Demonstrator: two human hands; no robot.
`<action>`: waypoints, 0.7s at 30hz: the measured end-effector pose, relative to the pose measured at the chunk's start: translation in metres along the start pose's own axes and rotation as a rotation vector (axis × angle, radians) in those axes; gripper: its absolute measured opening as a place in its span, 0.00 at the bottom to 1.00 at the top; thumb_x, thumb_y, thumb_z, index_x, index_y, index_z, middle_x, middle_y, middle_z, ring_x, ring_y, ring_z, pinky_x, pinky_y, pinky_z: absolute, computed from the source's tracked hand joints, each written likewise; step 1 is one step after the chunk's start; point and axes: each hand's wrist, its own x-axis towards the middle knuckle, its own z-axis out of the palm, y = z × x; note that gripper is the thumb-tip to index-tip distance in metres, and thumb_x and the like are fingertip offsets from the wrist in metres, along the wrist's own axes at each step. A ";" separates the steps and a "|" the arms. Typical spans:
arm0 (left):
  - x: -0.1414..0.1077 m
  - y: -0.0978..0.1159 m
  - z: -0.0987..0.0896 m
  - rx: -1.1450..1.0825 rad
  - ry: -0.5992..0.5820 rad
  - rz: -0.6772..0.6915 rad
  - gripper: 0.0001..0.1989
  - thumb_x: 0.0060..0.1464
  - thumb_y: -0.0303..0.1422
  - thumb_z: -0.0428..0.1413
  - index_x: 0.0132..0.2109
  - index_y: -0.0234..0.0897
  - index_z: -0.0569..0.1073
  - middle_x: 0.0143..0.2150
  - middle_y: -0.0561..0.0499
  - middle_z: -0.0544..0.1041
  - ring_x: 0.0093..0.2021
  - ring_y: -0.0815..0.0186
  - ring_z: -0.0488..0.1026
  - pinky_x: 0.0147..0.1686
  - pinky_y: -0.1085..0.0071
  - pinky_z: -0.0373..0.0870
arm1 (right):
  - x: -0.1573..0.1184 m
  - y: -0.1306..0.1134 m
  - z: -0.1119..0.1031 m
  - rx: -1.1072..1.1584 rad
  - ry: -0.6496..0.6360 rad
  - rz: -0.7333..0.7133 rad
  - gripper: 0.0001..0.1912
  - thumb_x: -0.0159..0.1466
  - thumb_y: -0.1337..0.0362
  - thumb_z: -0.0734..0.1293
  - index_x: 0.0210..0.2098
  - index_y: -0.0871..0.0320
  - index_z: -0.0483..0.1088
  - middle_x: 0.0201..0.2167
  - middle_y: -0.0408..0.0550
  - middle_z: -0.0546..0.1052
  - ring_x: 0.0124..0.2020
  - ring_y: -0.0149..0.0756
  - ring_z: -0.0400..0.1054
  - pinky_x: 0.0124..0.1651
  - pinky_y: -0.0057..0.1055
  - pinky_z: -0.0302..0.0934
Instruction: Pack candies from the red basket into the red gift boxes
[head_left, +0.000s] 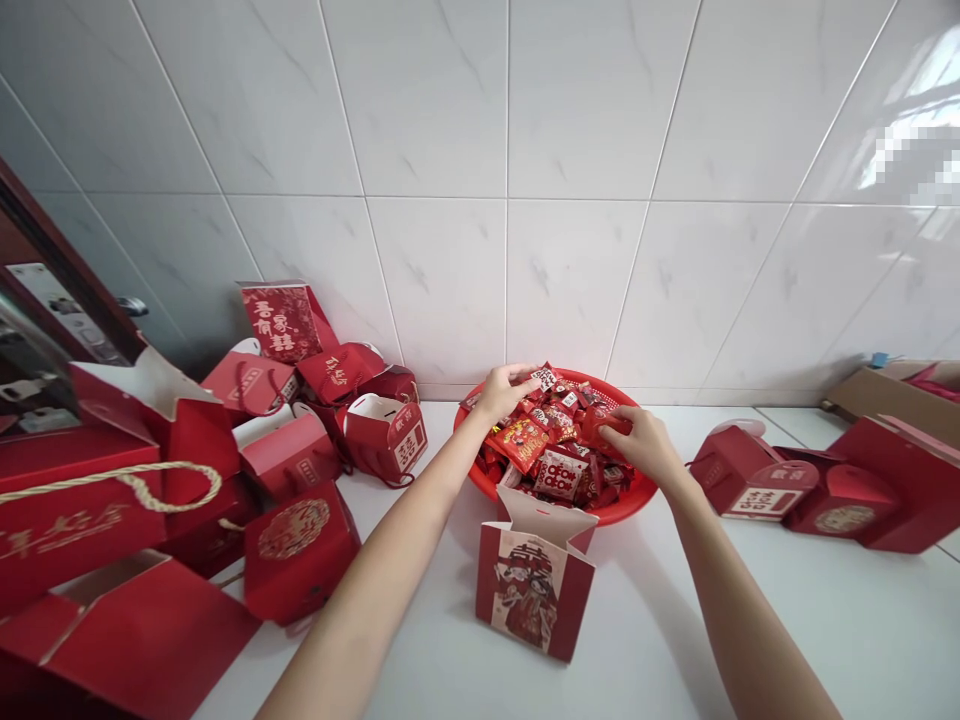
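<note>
Picking step, I judge: my left hand's (511,392) grip I cannot tell, right hand (641,438) pinches a red packet (594,428) in the basket (634,505) behind the open box (534,590); next calls for a clean lift.

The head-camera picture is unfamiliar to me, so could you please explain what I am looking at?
There is no machine here: a camera worn on a person's head looks forward and down at their own two bare hands. The left hand and right hand reach over a red basket full of small wrapped packets. The fingers of both touch packets, though I cannot tell how firmly either grips. The basket stands on a white surface near a tiled wall. In front of it is a printed box with its top open. Red boxes crowd the left side, and a few others are on the right.
</note>
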 end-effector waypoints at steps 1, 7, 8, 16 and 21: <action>-0.001 0.002 0.001 -0.023 -0.017 0.004 0.19 0.50 0.36 0.66 0.49 0.32 0.81 0.54 0.40 0.82 0.55 0.53 0.78 0.58 0.57 0.72 | 0.000 0.000 0.000 0.003 -0.004 -0.004 0.14 0.52 0.58 0.66 0.15 0.53 0.60 0.14 0.41 0.65 0.23 0.36 0.61 0.29 0.33 0.54; -0.009 0.018 0.020 -0.096 -0.177 0.030 0.21 0.49 0.36 0.67 0.50 0.32 0.81 0.54 0.39 0.82 0.54 0.52 0.78 0.56 0.56 0.73 | -0.001 -0.008 -0.001 0.133 0.046 -0.053 0.15 0.58 0.49 0.68 0.29 0.55 0.76 0.33 0.51 0.81 0.41 0.47 0.74 0.45 0.39 0.64; -0.011 0.021 0.025 -0.097 -0.209 0.034 0.21 0.49 0.36 0.68 0.49 0.32 0.81 0.53 0.39 0.82 0.53 0.52 0.79 0.55 0.57 0.73 | -0.002 -0.010 -0.002 0.184 0.059 -0.054 0.18 0.60 0.47 0.67 0.34 0.56 0.78 0.38 0.52 0.82 0.44 0.48 0.74 0.47 0.40 0.65; 0.002 0.033 0.045 0.032 -0.265 0.030 0.10 0.52 0.36 0.62 0.38 0.34 0.82 0.39 0.45 0.84 0.41 0.60 0.80 0.44 0.66 0.74 | 0.001 0.000 0.000 0.684 0.288 0.110 0.20 0.52 0.46 0.73 0.30 0.55 0.70 0.29 0.47 0.80 0.32 0.41 0.75 0.37 0.37 0.70; 0.022 0.019 0.035 0.240 -0.109 -0.020 0.16 0.52 0.35 0.59 0.19 0.37 0.68 0.18 0.55 0.69 0.24 0.67 0.67 0.28 0.70 0.62 | 0.005 0.005 0.005 0.827 0.369 0.169 0.18 0.50 0.50 0.72 0.28 0.53 0.62 0.24 0.41 0.75 0.26 0.35 0.72 0.31 0.32 0.69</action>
